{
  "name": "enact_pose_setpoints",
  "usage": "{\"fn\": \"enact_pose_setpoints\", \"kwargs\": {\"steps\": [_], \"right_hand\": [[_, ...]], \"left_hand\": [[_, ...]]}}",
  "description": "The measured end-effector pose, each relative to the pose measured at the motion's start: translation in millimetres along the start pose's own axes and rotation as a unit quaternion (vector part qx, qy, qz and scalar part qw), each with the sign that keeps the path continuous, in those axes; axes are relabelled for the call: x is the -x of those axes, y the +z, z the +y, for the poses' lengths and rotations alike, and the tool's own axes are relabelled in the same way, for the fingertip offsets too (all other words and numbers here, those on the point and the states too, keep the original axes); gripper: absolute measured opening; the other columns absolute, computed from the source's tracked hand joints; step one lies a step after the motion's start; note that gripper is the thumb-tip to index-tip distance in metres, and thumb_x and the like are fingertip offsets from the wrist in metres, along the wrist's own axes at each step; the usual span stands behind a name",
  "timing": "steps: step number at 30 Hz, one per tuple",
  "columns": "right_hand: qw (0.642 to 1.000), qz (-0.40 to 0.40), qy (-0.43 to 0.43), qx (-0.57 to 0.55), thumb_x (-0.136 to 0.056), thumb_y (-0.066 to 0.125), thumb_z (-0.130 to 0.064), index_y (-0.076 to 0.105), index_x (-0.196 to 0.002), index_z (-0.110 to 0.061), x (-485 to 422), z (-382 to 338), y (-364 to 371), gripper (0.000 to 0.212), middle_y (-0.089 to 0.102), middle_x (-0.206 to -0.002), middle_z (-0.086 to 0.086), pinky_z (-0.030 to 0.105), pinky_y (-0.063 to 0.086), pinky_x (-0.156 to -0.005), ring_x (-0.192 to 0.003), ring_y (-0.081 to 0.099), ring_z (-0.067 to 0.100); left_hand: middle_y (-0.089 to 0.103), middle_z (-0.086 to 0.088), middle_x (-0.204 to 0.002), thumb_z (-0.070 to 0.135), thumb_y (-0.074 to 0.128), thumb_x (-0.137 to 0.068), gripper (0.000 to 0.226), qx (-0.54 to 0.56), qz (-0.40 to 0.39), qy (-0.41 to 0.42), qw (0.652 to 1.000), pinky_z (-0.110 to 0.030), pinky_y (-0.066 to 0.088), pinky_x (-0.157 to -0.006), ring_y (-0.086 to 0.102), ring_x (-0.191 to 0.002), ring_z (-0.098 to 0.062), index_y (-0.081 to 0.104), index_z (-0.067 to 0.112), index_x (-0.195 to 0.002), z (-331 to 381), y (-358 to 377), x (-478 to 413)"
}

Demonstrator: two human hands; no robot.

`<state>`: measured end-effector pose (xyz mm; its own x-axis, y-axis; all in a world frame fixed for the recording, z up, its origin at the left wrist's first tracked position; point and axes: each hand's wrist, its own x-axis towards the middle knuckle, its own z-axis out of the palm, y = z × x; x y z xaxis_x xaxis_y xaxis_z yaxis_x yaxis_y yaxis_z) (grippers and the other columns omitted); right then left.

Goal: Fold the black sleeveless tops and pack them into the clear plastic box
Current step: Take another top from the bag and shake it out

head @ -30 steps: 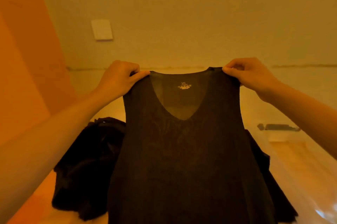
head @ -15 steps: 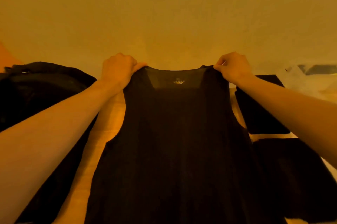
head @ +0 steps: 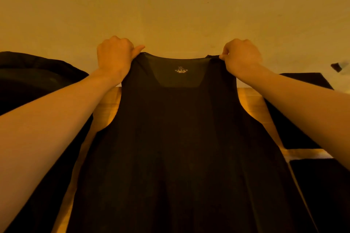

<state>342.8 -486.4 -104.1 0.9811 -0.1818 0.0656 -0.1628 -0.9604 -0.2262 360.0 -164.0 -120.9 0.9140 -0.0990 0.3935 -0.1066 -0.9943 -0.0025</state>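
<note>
The left grip (head: 115, 56) is closed on one shoulder strap of a black sleeveless top (head: 178, 138), fingers curled over the fabric and the thumb laid along its upper edge. The right grip (head: 241, 56) pinches the other strap, fingers bunched at the strap's end. Between the two grips the neckline is drawn taut, with a pale XL size print (head: 181, 69) just below its midpoint. From the grips the top's body spreads toward the person, over a wooden surface (head: 109, 104), and runs out of view. Outward of the left grip lies a loose heap of black garments (head: 37, 73). Outward of the right grip a folded black top (head: 291, 130) rests on the surface, partly under the forearm, and a second folded black piece (head: 322, 195) sits nearer the person. Beyond both grips stands a plain wall (head: 170, 5).
</note>
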Motion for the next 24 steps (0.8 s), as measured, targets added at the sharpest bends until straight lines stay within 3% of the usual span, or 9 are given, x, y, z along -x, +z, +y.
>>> {"fn": "enact_pose_setpoints", "kwargs": {"steps": [5, 10, 12, 15, 18, 21, 24], "right_hand": [[0.999, 0.034, 0.0, 0.026, -0.101, 0.062, -0.023, 0.07, -0.107, -0.006, -13, -6, 6, 0.02, 0.065, -0.103, 0.017, 0.036, 0.044, -0.066, -0.084, 0.058, 0.031], [1.0, 0.011, 0.003, 0.016, -0.101, 0.062, -0.027, 0.07, -0.108, -0.007, -19, -9, 20, 0.023, 0.066, -0.11, 0.017, 0.037, 0.044, -0.068, -0.089, 0.061, 0.033], [1.0, -0.009, 0.001, 0.025, -0.102, 0.059, -0.029, 0.069, -0.111, -0.006, -16, -9, 22, 0.027, 0.066, -0.111, 0.018, 0.037, 0.044, -0.069, -0.088, 0.06, 0.032], [0.996, -0.023, -0.038, 0.077, -0.106, 0.051, -0.032, 0.063, -0.121, -0.007, 1, -14, 19, 0.032, 0.064, -0.115, 0.019, 0.037, 0.044, -0.07, -0.1, 0.063, 0.036], [0.989, -0.016, -0.122, 0.086, -0.106, 0.046, -0.036, 0.058, -0.128, -0.011, 38, -27, 12, 0.035, 0.066, -0.114, 0.014, 0.036, 0.046, -0.075, -0.101, 0.062, 0.032], [0.983, -0.047, -0.168, 0.057, -0.105, 0.04, -0.048, 0.049, -0.143, -0.017, 93, -38, 10, 0.05, 0.061, -0.129, 0.013, 0.041, 0.043, -0.1, -0.119, 0.056, 0.032], [0.982, -0.091, -0.152, 0.063, -0.102, 0.023, -0.062, 0.027, -0.158, -0.023, 158, -42, 4, 0.069, 0.027, -0.163, 0.018, 0.044, 0.015, -0.124, -0.153, 0.018, 0.033]], "left_hand": [[0.036, -0.009, -0.058, 0.053, 0.042, -0.104, 0.063, -0.015, 0.019, -0.022, 0.999, -0.039, 0.032, -0.058, 0.046, -0.062, -0.032, 0.044, 0.012, -0.057, -3, 9, -13], [0.044, -0.011, -0.062, 0.053, 0.041, -0.105, 0.063, 0.007, -0.011, -0.021, 1.0, -0.04, 0.033, -0.058, 0.053, -0.066, -0.036, 0.049, 0.01, -0.059, 0, 29, -6], [0.056, -0.017, -0.072, 0.049, 0.036, -0.107, 0.061, 0.015, -0.03, -0.018, 0.999, -0.04, 0.036, -0.06, 0.059, -0.075, -0.041, 0.059, 0.006, -0.071, 3, 34, 2], [0.063, -0.022, -0.104, 0.037, 0.031, -0.11, 0.049, 0.028, -0.036, -0.03, 0.999, -0.044, 0.042, -0.065, 0.058, -0.095, -0.042, 0.063, 0.001, -0.104, 12, 24, 16], [0.056, -0.017, -0.125, 0.043, 0.029, -0.108, 0.05, 0.06, -0.085, -0.041, 0.994, -0.047, 0.045, -0.08, 0.049, -0.113, -0.038, 0.06, 0.006, -0.123, 36, -9, 45], [0.037, -0.012, -0.155, 0.059, 0.027, -0.104, 0.062, 0.072, -0.195, -0.013, 0.978, -0.049, 0.033, -0.11, 0.035, -0.139, -0.035, 0.046, 0.018, -0.148, 68, -48, 96], [0.002, -0.006, -0.17, 0.07, 0.017, -0.098, 0.077, 0.083, -0.26, -0.011, 0.962, -0.043, 0.006, -0.125, 0.001, -0.156, -0.027, 0.017, 0.026, -0.162, 85, -81, 161]]}}
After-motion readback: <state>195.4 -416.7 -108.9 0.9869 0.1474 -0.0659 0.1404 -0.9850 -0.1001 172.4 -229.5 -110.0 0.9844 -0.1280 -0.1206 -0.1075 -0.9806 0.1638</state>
